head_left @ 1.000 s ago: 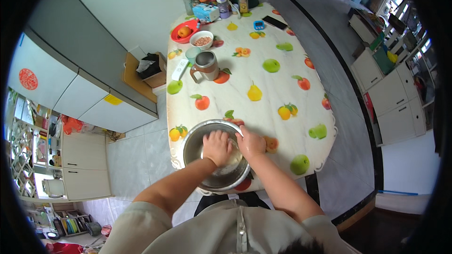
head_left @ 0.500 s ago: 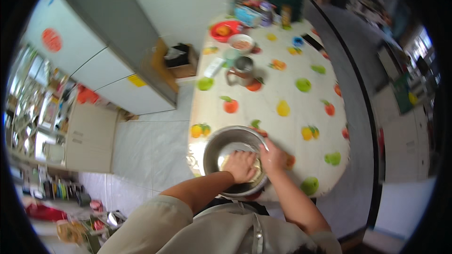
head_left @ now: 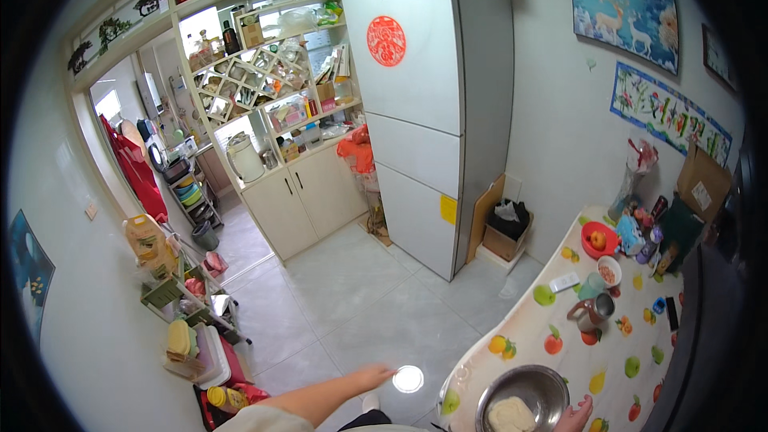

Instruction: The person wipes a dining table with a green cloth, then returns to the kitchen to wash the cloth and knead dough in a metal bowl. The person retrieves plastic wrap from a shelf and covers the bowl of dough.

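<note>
A stainless steel bowl stands at the near left edge of the table, with a pale lump of dough in its bottom. My right hand is at the bowl's right rim, thumb by the edge and fingers along the outside; the picture's lower edge cuts it off. Away from the bowl, my left arm stretches out to the left over the floor. My left hand is smeared by motion, so its fingers are unclear. Beside its fingertips shows a bright white disc, perhaps a light reflection.
On the fruit-patterned tablecloth are a metal mug, a green cup, a small bowl and a red fruit basin. A tall fridge stands beyond the grey tiled floor. Storage racks line the left.
My left hand has come out of the bowl and off the dough, moving left. My right hand stays by the bowl's rim. The view has swung left toward the fridge and shelves.
</note>
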